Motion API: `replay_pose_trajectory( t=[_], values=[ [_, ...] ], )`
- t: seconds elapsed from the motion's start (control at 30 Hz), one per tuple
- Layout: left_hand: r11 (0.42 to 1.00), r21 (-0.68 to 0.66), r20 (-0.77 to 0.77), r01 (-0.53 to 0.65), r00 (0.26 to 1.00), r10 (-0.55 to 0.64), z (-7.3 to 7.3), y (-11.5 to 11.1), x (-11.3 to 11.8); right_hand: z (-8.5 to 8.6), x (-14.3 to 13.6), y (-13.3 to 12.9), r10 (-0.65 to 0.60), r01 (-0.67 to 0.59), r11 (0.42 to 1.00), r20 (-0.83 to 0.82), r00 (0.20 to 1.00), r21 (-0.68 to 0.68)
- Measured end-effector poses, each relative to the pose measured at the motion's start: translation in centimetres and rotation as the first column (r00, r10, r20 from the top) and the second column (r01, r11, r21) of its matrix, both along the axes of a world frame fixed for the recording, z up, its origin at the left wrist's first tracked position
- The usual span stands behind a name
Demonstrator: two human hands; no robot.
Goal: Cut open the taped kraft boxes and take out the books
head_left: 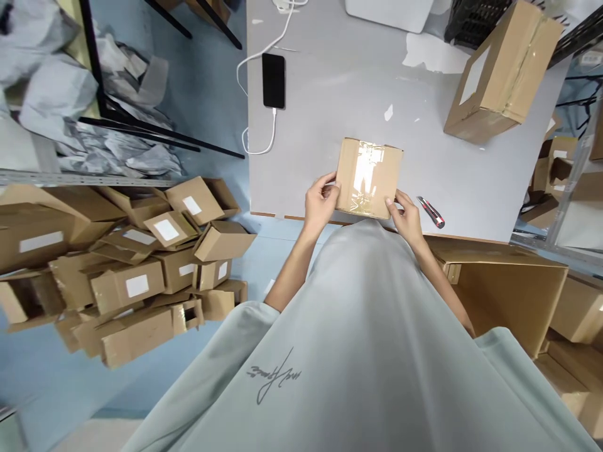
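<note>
A small cardboard box, with shiny clear tape across its top, is at the near edge of the grey table. My left hand grips its left side, thumb and fingers on the cardboard. On the opposite side, my right hand holds the lower right corner, thumb against the box. The box looks closed; its underside is hidden. Just right of my right hand lies a red and black utility knife, apart from the fingers.
A larger taped carton stands on the grey table at the back right. A phone with a white cable lies back left. An open carton is beside me on the right. Several empty boxes are piled on the left.
</note>
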State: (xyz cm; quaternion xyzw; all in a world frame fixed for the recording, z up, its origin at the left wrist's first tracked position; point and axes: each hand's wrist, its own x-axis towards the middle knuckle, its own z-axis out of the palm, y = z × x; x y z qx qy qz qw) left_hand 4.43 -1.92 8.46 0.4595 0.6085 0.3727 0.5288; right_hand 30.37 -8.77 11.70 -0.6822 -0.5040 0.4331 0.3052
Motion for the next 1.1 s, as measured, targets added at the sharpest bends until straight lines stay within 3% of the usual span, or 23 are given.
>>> replay_pose_trajectory(
  t=[0.1,0.23,0.37,0.5,0.67,0.77,0.9,1.0,1.1],
  values=[
    [0.999,-0.029,0.031,0.013,0.999,-0.012,-1.4,0.1,-1.0,-1.5,0.0,0.4,0.028,-0.028,0.999,0.001,1.000,-0.025],
    [0.995,-0.090,0.098,-0.033,0.994,0.041,-5.2,0.3,-1.2,-2.1,1.7,0.1,-0.018,0.017,0.999,-0.049,0.999,-0.027],
    [0.947,-0.312,0.035,-0.079,0.995,0.095,-9.6,1.1,-0.4,-2.0,4.1,-0.6,-0.070,0.065,0.997,-0.099,0.993,-0.052],
    [0.899,-0.438,0.007,-0.008,1.000,0.012,-11.9,1.5,0.9,-2.5,7.3,-1.8,-0.128,0.123,0.991,-0.084,0.988,-0.059],
    [0.898,-0.431,0.061,0.092,0.996,-0.073,-12.2,1.3,2.6,-2.1,9.9,-2.9,-0.293,0.287,0.956,0.126,0.948,0.062],
    [0.896,-0.423,0.094,0.138,0.990,-0.108,-12.0,1.3,3.9,-0.7,9.4,-2.8,-0.278,0.260,0.957,0.145,0.950,0.129],
    [0.908,-0.407,0.093,0.096,0.994,-0.063,-11.5,1.3,5.4,0.2,7.7,-2.3,-0.249,0.234,0.964,0.128,0.960,0.124],
    [0.926,-0.372,0.058,0.056,0.998,-0.037,-10.5,1.3,5.3,-0.2,7.4,-2.2,-0.276,0.264,0.959,0.130,0.952,0.103],
    [0.959,-0.283,-0.014,0.026,0.999,-0.031,-9.2,1.3,3.5,-1.3,7.7,-2.2,-0.271,0.266,0.961,0.061,0.961,0.073]
  ],
)
